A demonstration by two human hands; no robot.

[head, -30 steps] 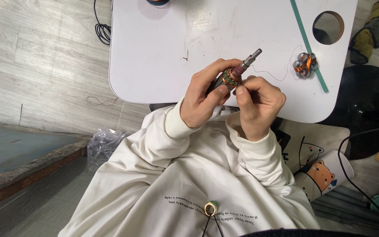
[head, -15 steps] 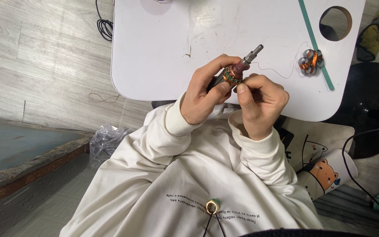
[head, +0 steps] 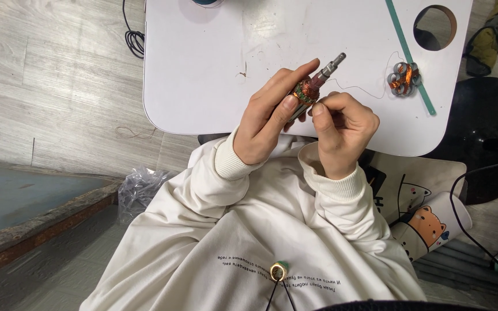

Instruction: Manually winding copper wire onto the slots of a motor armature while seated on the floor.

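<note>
White table (head: 203, 69) sits over grey plank flooring; above its near edge your left hand (head: 266, 124) grips a copper-wound motor rotor (head: 309, 89), shaft pointing up-right, while your right hand (head: 341, 129) pinches thin wire beside the winding

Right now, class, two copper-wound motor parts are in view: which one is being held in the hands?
The long rotor on a metal shaft, gripped by the left hand and touched by the right hand. The other, a ring-shaped wound piece, lies untouched on the white table.
</note>
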